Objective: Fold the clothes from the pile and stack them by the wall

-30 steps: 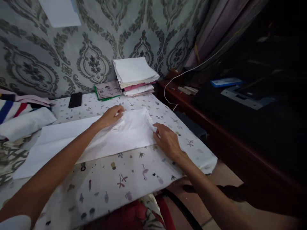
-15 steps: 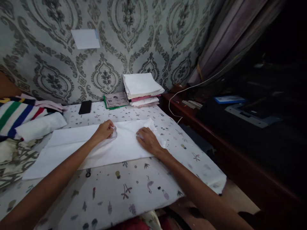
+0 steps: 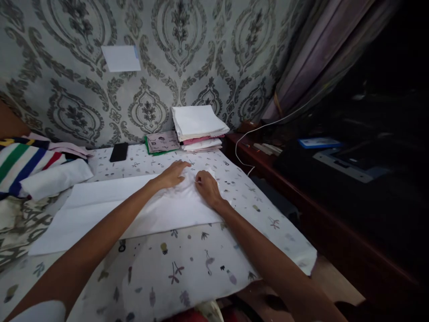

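A long white cloth (image 3: 97,201), folded into a strip, lies across the printed sheet (image 3: 147,277) in front of me. On its right half rests my left hand (image 3: 172,174), fingers stretched forward and thumb apart. The fabric under and beside it is wrinkled. Just to the right, my right hand (image 3: 208,188) has its fingers curled together, pinching a bit of the same white cloth near its right end. A small gap separates the two hands.
Behind the hands stands a stack of folded fabrics (image 3: 199,120), with a folded print on green cloth (image 3: 162,142) beside it. A black phone (image 3: 119,152) lies farther left. Striped clothing (image 3: 27,165) is heaped at left. A white cable (image 3: 237,143) crosses the dark wooden furniture (image 3: 301,201).
My left hand has moved right, toward my right hand, and its fingers have straightened from a pinch. My right hand has curled its fingers into the cloth, which bunches between the hands.
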`<control>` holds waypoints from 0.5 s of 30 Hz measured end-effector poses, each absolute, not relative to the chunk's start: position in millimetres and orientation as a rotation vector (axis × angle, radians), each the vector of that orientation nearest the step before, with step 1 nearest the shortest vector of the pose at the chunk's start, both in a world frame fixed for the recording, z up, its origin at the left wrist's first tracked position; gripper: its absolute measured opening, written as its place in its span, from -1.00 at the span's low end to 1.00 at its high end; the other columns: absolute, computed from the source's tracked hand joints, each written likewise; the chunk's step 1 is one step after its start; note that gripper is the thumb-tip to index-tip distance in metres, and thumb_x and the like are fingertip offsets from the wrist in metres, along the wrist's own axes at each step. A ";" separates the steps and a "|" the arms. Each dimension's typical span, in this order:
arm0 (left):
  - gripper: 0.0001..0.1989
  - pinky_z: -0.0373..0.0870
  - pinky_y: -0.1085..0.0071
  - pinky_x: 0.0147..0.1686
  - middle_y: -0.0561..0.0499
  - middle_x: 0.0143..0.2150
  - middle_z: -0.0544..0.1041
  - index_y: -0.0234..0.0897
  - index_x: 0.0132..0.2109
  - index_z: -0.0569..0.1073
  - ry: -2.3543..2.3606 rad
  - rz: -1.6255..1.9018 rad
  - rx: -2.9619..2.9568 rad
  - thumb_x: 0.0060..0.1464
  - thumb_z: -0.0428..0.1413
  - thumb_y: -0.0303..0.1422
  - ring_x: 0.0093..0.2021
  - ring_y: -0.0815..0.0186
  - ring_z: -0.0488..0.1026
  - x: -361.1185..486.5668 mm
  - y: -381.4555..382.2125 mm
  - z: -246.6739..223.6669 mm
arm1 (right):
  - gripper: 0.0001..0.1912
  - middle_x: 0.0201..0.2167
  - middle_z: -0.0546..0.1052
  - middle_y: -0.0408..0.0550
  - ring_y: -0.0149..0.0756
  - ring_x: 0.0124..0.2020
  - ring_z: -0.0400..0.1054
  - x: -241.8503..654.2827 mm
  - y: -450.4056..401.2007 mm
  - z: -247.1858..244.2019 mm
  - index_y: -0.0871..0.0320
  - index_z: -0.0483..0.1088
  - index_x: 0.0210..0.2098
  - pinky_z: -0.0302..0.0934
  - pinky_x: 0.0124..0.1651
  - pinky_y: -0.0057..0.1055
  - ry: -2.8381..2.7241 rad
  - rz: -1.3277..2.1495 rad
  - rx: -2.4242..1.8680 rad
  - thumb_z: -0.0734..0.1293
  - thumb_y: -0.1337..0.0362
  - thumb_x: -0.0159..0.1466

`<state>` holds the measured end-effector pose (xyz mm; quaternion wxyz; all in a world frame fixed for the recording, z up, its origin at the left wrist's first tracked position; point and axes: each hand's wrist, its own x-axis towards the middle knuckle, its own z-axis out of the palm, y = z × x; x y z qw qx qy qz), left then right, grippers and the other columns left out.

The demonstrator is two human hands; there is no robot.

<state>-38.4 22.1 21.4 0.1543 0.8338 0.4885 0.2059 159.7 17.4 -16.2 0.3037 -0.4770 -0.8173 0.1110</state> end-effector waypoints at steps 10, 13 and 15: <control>-0.80 0.29 0.33 -0.25 0.04 -0.32 0.41 -0.20 -0.33 0.29 1.401 0.425 2.356 -0.15 0.03 -0.55 -0.28 0.23 0.35 -31.3 42.0 20.7 | -0.72 -0.32 0.51 -0.05 -0.18 -0.16 0.31 162.1 7.9 -11.7 0.05 0.23 -0.44 0.24 -0.12 -0.31 -2.152 0.342 -1.025 0.10 0.58 0.12; -0.78 0.20 0.38 -0.35 0.12 -0.39 0.32 -0.18 -0.31 0.23 1.353 0.563 2.282 -0.17 0.02 -0.53 -0.37 0.30 0.26 -34.2 37.3 23.3 | -0.64 -0.23 0.53 -0.02 -0.17 -0.08 0.32 163.0 8.1 -12.3 0.08 0.35 -0.40 0.27 -0.08 -0.29 -2.179 0.312 -1.003 0.09 0.62 0.10; -0.75 0.18 0.40 -0.36 0.14 -0.38 0.29 -0.18 -0.29 0.21 1.241 0.714 2.157 -0.19 0.02 -0.51 -0.36 0.33 0.24 -35.7 35.8 24.2 | -0.60 -0.14 0.52 0.01 -0.17 -0.03 0.32 162.8 8.7 -13.5 0.10 0.43 -0.37 0.29 -0.04 -0.27 -2.210 0.286 -1.021 0.10 0.64 0.11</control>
